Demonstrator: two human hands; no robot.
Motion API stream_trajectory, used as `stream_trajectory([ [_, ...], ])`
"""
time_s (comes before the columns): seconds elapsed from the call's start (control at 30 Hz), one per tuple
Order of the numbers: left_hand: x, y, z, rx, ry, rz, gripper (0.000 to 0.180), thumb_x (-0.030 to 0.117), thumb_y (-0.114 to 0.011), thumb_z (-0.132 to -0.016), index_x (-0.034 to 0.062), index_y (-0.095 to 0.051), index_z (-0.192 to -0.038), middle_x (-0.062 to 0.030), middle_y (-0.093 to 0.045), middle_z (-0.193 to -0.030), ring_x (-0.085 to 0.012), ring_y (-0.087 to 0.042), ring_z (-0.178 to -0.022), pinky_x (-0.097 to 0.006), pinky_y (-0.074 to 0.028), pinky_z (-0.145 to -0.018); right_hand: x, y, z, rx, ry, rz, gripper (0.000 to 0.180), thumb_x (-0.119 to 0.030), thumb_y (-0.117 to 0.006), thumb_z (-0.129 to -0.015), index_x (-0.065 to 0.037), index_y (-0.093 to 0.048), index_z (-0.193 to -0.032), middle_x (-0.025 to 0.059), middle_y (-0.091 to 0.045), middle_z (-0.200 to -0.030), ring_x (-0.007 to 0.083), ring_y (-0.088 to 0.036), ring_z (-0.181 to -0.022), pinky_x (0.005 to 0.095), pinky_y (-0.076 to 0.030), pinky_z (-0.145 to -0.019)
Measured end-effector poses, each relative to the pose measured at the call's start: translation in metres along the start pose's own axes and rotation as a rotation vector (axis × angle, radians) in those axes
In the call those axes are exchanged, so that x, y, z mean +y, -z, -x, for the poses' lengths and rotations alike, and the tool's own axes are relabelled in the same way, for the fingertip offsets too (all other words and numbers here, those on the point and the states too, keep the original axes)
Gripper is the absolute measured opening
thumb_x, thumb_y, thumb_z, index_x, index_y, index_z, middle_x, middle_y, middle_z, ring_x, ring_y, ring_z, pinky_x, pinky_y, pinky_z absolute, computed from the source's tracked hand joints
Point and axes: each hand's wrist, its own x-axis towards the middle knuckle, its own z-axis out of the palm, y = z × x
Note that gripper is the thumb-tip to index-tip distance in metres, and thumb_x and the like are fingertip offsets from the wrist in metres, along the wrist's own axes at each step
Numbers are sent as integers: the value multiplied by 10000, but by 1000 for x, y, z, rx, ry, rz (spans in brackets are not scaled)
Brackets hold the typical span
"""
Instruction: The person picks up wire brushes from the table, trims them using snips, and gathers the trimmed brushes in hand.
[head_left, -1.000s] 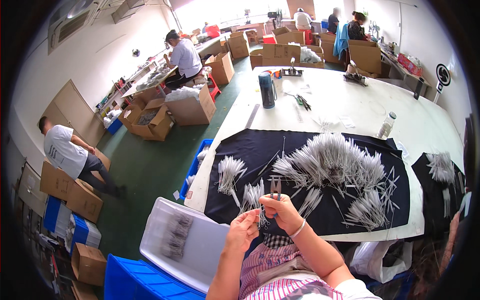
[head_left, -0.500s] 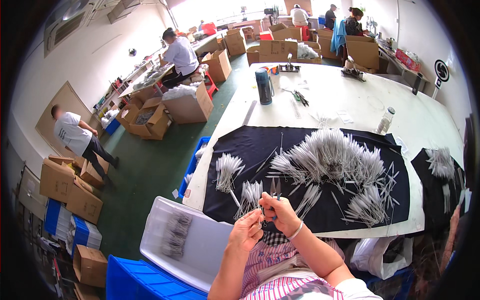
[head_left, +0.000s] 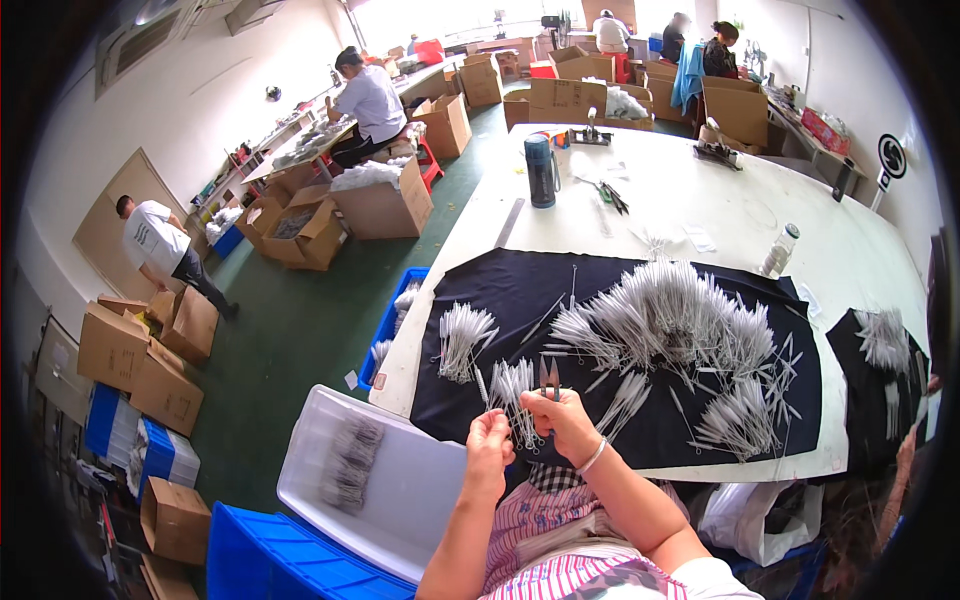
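Observation:
My left hand (head_left: pixel 488 447) pinches the lower end of a thin wire brush (head_left: pixel 482 385) with whitish bristles, which points up and away from me. Close by on the right, my right hand (head_left: pixel 566 428) is closed around a pair of snips (head_left: pixel 549 373), blades pointing away. Just beyond my hands lies a small bunch of similar brushes (head_left: pixel 514 382) on a dark cloth (head_left: pixel 475 275). Another bunch (head_left: pixel 464 332) is farther left. A large fanned heap of brushes (head_left: pixel 668 308) covers the cloth's middle and right, with a separate bunch (head_left: pixel 738 418) nearer me.
A translucent tub (head_left: pixel 296 468) holding a bundle of brushes (head_left: pixel 352 462) stands left of my forearm, beside a blue bin (head_left: pixel 268 560). On the white table (head_left: pixel 680 170) stand a dark flask (head_left: pixel 540 172) and a clear bottle (head_left: pixel 779 250). Cartons (head_left: pixel 385 200) and several people are farther off.
My hands have drawn apart, the left moving left and slightly away from me with its brush. The person at the far left now bends toward the cartons.

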Motion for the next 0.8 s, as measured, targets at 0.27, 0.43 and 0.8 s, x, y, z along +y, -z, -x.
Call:
stream_trajectory([
  [0.27,8,6,-1,-109,41,206,112,64,-456,-857,9,-514,-935,-41,-498,-712,-117,-443,-561,-236,-364,-479,7,7,-13,21,-47,78,141,-145,-610,-760,-51,-561,-667,-67,-401,-505,24,-313,-410,185,-228,-386],
  [0.43,14,10,-4,-328,253,515,98,28,-473,-841,9,-517,-927,-72,-507,-737,-138,-455,-620,-266,-422,-533,7,4,-11,51,-30,24,120,-130,-603,-763,-44,-566,-688,-64,-410,-514,23,-311,-414,181,-224,-388],
  [0.8,26,-2,0,-234,251,422,85,25,-564,-785,19,-562,-871,-80,-562,-675,-179,-551,-597,-306,-479,-534,3,1,-2,19,20,-24,140,-161,-596,-762,-31,-595,-711,-73,-384,-484,20,-300,-407,182,-222,-392],
])
